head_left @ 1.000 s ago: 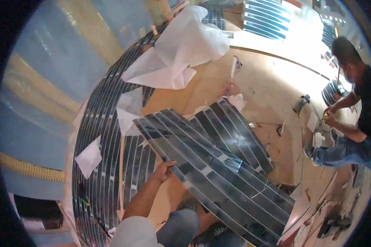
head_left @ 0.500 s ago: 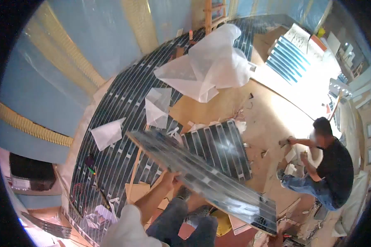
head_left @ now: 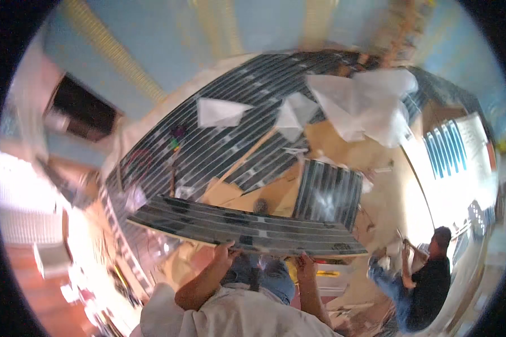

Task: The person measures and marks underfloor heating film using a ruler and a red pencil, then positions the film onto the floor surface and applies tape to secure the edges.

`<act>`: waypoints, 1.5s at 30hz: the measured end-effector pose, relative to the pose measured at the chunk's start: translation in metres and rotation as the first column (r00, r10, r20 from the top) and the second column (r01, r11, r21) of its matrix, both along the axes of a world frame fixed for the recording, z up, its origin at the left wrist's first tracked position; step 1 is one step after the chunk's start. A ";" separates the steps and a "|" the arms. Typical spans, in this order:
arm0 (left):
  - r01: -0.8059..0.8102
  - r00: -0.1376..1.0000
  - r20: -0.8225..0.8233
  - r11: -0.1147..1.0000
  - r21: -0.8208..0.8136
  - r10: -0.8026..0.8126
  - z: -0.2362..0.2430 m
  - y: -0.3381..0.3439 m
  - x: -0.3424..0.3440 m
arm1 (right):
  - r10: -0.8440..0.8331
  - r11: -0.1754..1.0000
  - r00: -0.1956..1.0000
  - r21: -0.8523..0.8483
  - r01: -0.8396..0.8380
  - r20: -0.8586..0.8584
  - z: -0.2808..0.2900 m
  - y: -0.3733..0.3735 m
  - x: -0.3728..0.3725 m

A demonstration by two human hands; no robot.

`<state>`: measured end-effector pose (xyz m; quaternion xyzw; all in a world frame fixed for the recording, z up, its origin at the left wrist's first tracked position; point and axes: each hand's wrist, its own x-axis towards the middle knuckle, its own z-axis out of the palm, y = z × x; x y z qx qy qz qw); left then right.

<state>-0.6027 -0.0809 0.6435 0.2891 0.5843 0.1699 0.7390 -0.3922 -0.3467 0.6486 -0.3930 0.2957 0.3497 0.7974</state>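
Observation:
A long board with a dark striped face and a pale edge lies crosswise in front of my body. My left hand is closed on its near edge, left of the middle. Farther right along the same edge, my right hand grips it too, with the thumb showing on top. The fingers under the board are hidden. Just beyond the board's right half, a shorter dark striped panel lies on the floor.
Dark striped flooring spreads ahead, with white sheets crumpled on it. A co-worker crouches at the right, holding something thin. A long wooden strip lies beyond the board. Blue walls stand at the back.
The board has swung from a steep slant to nearly level across my front. My right hand has come into sight on its edge. My view has turned left.

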 end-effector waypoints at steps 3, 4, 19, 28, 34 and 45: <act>-0.383 0.919 -0.016 0.879 -0.284 0.394 0.019 0.022 -0.010 | 0.234 0.967 0.972 -0.102 -0.235 -0.023 -0.084 0.021 0.023; -0.450 0.888 -0.028 0.852 -0.267 0.460 0.024 0.024 -0.037 | 0.318 0.941 0.946 -0.096 -0.324 -0.070 -0.082 0.050 0.012; -0.869 0.420 0.047 0.416 -0.267 0.906 0.092 0.155 -0.130 | 0.816 0.576 0.547 0.175 -0.798 -0.188 -0.005 0.415 -0.096; -0.886 0.244 0.188 0.298 -0.354 0.951 0.098 0.246 -0.162 | 0.872 0.476 0.465 0.041 -0.878 -0.151 0.106 0.583 -0.143; -0.687 0.301 0.434 0.509 -0.518 0.849 0.077 0.353 -0.177 | 0.841 0.533 0.513 -0.095 -0.841 0.173 0.153 0.691 -0.147; -0.103 0.810 0.566 0.987 -0.120 0.153 0.109 0.575 -0.244 | 0.672 0.655 0.005 -0.590 -0.472 0.741 0.273 0.931 -0.165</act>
